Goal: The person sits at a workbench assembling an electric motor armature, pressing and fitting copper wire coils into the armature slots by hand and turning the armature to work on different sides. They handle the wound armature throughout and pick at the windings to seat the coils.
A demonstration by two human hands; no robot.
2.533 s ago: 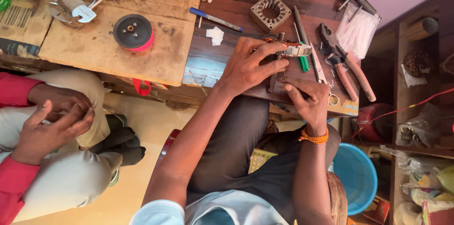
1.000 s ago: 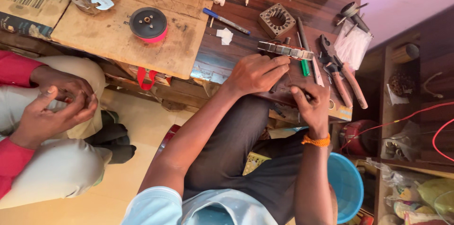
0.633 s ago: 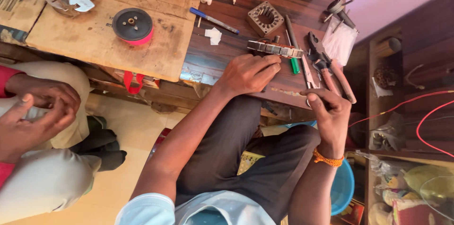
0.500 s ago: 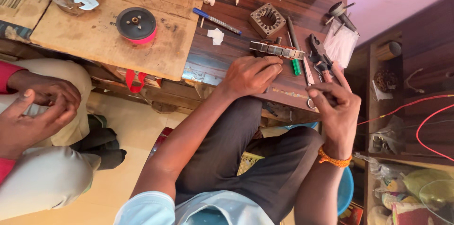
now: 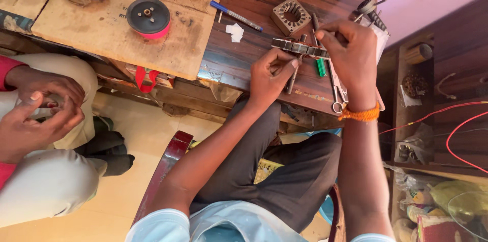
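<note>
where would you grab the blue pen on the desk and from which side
Take the blue pen around the middle of its barrel, coming straight down from above. It lies flat and slanted on the dark wooden table, with bare wood along both long sides. Pinch across the barrel. The square metal stator sits near its far tip and white paper scraps near the middle, so avoid the ends.

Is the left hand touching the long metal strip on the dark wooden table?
Touching. In the head view, the left hand has its fingertips on one end of the metal strip; the right hand grips the other end.
</note>
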